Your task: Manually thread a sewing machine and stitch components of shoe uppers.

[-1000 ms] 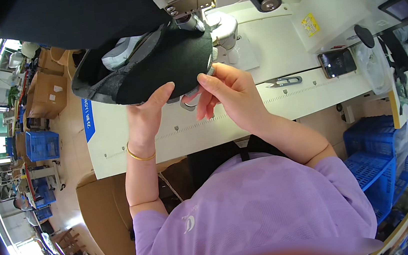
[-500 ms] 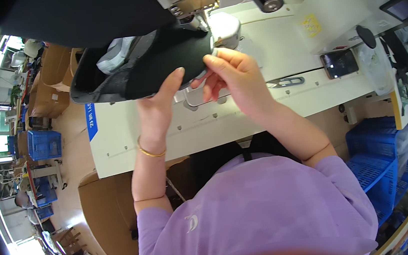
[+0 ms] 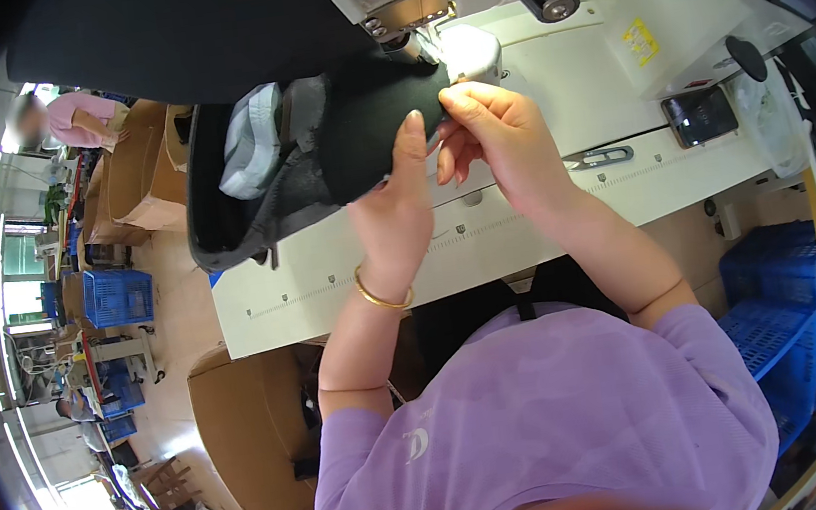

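Observation:
A black, boxy fabric bag (image 3: 356,150) with grey inner panels lies under the head of a sewing machine (image 3: 410,3). A crumpled pale grey piece (image 3: 253,147) rests in its hollow left end. My left hand (image 3: 399,195) grips the bag's near edge, thumb on top and the other fingers hidden underneath. At the bag's right edge, close to the needle area, my right hand (image 3: 495,134) pinches the rim between thumb and forefinger, its other fingers curled. The fabric hides where the needle meets the bag.
On the white sewing table (image 3: 351,287) lie a grey thread snipper (image 3: 603,157) and a dark phone (image 3: 699,116). Blue plastic crates (image 3: 762,315) stand at right, a cardboard box (image 3: 247,434) below the table at left. A person in pink (image 3: 81,121) is far left.
The bag has swung round, its left end coming nearer to me. My left hand has shifted right along it, while my right hand keeps pinching the edge. The whole view has shifted slightly.

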The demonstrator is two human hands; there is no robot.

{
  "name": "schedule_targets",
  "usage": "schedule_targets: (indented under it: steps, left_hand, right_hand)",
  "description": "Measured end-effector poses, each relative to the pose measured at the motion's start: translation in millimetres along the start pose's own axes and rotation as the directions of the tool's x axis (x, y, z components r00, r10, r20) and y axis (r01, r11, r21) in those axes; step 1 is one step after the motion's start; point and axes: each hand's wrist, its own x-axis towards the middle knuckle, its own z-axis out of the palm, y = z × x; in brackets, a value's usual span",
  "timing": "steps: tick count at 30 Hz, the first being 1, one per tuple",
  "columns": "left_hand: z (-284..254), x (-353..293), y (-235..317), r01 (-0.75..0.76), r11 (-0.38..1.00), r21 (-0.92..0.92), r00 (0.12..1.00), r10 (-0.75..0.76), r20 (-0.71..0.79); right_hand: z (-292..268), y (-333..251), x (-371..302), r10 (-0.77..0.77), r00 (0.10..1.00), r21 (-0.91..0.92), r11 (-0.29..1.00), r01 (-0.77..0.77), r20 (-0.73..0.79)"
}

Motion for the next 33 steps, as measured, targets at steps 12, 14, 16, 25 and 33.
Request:
schedule_targets:
  steps: [12,14,16,25,33]
  left_hand:
    - [-13,-28,-5,0.474,0.581,-0.662,0.803,-0.593,0.056]
    - [-16,-27,-2,0.546,0.652,-0.527,0.786,-0.616,0.052]
    - [-16,-30,0,0.578,0.675,-0.459,0.76,-0.65,0.0]
    - [5,-36,1,0.25,0.946,-0.208,0.967,-0.256,-0.005]
    - [19,-52,7,0.667,0.73,-0.15,0.743,-0.666,0.065]
  right_hand:
    - [4,8,-2,-0.041,0.999,-0.095,0.995,0.04,-0.01]
    - [5,6,-2,-0.056,0.998,-0.084,0.995,0.055,-0.017]
    - [5,9,-2,-0.052,0.999,-0.069,0.996,0.05,-0.018]
    - [4,2,2,-0.058,0.998,-0.07,0.996,0.056,-0.027]
    - [3,2,0,-0.119,0.987,-0.279,0.957,0.084,-0.112]
